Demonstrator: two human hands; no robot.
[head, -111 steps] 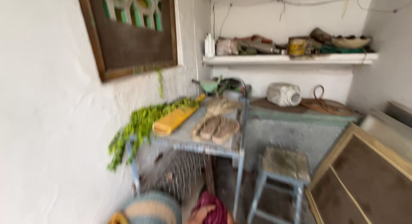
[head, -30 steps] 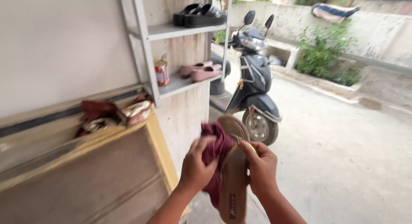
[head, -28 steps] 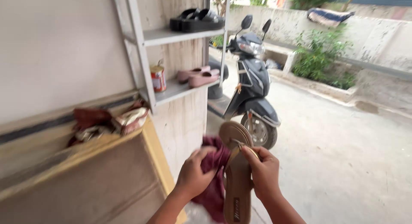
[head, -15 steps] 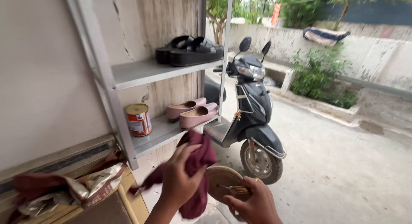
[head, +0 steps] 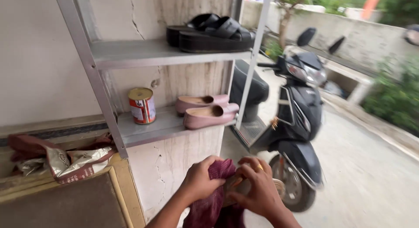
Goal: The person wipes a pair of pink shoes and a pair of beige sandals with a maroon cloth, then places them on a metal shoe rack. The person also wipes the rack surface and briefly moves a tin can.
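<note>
Maroon cloth [head: 214, 197] sits bunched between both hands, low in front of the shelf; the left hand [head: 201, 181] is closed on its top; the right hand [head: 257, 188] presses its other side, fingers curled over a tan sandal [head: 276, 187] that is mostly hidden; just above, pink shoes [head: 205, 111] and a red tin [head: 142, 105] sit on the metal shelf [head: 152, 130]; a dark scooter [head: 297, 119] stands to the right.

There is just one camera, and it sits on my head. It looks down and forward, so my two hands show close up at the bottom edge. The metal shelf rack [head: 144, 53] is near me on the left, a bit higher up. The dark scooter [head: 301, 119] stands a little farther off on the right, with the yard behind it
</note>
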